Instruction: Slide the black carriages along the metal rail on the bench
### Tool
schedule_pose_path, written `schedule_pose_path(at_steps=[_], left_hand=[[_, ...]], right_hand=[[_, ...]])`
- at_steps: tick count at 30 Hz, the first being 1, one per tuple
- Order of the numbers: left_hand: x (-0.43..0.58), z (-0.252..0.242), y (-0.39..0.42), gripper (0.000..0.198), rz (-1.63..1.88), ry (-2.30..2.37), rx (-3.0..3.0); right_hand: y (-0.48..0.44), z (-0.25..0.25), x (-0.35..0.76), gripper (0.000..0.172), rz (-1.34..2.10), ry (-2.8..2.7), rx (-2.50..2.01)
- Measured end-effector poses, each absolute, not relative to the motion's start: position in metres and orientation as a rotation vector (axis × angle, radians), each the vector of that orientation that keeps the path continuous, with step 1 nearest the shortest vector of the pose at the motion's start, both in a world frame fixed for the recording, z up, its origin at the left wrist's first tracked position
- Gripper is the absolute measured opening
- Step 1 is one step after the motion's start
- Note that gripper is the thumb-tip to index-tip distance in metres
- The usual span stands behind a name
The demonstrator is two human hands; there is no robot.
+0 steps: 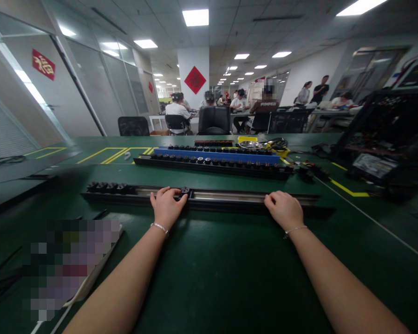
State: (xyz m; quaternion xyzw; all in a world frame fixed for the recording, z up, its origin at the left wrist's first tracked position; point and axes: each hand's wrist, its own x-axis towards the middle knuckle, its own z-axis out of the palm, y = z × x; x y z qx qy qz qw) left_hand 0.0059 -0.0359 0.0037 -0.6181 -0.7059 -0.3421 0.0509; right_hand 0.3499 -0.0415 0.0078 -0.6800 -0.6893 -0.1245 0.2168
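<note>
A long black power track (226, 196) with a bare metallic channel lies across the green table in front of me. Several round-faced black socket modules (106, 186) are grouped at its left end. My left hand (167, 204) is closed at the track left of centre, its thumb and index finger against a single black socket module (185, 190) sitting in the channel. Toward the right end, my right hand (284, 209) has its fingers curled over the track's edge. The fingertips of both hands are partly hidden.
Behind lie another black track (212, 168) filled with modules and a blue strip (223, 154). Loose modules (308, 170) and a yellow tray (247, 139) are at the back. A pixelated flat item (73, 264) lies front left; a dark rack (386, 125) stands right. People sit beyond.
</note>
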Motion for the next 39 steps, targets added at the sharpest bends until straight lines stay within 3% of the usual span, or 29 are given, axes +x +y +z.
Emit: schedule_pose_path(at_steps=[39], left_hand=[[0.0130,0.0040,-0.0408,0.027,-0.972,-1.843,-2.239]], right_hand=[[-0.0434,0.0085,0.3490,0.034,-0.331,-1.893,-1.882]])
